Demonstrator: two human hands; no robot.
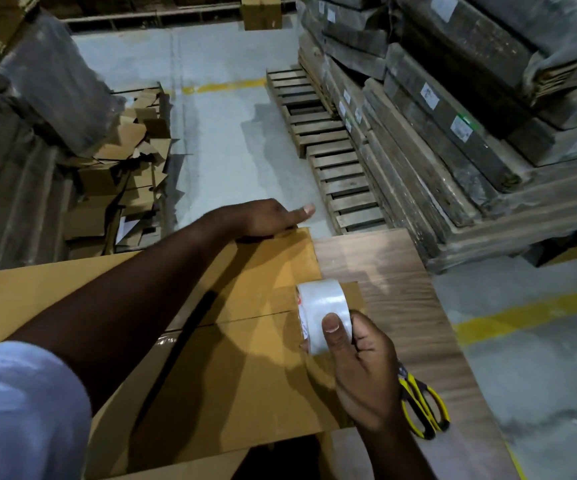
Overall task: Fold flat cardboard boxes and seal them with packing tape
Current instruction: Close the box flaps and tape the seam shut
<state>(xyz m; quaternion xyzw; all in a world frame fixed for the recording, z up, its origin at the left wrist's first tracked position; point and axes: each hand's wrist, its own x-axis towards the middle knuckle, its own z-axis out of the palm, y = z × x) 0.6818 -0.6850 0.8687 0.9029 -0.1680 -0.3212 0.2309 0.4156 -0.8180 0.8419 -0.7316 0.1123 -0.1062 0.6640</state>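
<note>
Two flaps meet along a seam on the box (245, 368) lying on the table (401, 271), near its far edge. Right hand (366, 372) grips the tape (321, 313), thumb on top, at the seam's right end. Left hand (263, 218) presses the far flap, thumb extended. Scissors (422, 407) lie by the table's right edge.

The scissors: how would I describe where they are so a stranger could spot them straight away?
Start at the wooden table holding the cardboard box. Look past the box's right edge, just behind the right hand gripping the tape roll. There lie the scissors, flat on the bare wood, the only thing with bright yellow and black handles.
</note>
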